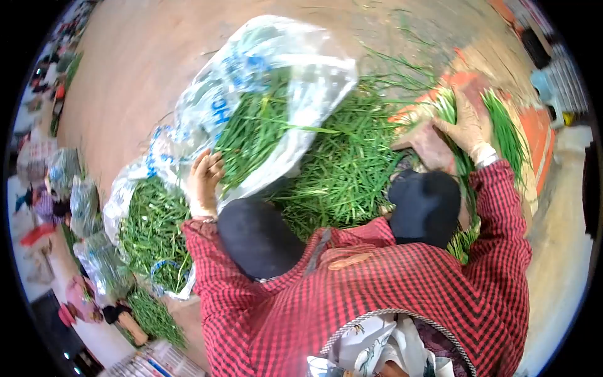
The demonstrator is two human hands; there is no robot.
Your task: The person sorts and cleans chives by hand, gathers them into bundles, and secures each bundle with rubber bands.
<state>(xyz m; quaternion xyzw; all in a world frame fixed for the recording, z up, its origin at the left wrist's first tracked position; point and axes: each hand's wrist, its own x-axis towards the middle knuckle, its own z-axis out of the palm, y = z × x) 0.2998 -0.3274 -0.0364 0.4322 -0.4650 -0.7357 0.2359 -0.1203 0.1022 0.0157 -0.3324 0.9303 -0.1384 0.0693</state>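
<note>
Spanning white-ended green stalk bunch [445,105] with half-spread right hand [466,129], near far edge of orange sheet [544,141]; long axis front-to-back. Curling left hand [207,176], well apart, by blue-printed clear plastic bag [210,94]. Can't tell either grip.

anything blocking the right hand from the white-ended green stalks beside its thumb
Nothing visible: the white-ended green stalks lie right at the right hand, between its thumb and forefinger.

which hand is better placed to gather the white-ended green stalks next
Right hand, most likely: its thumb and fingers are right at the white-ended green stalks. The left hand is across the pile of loose green leaves, at the blue-printed plastic bag.
</note>
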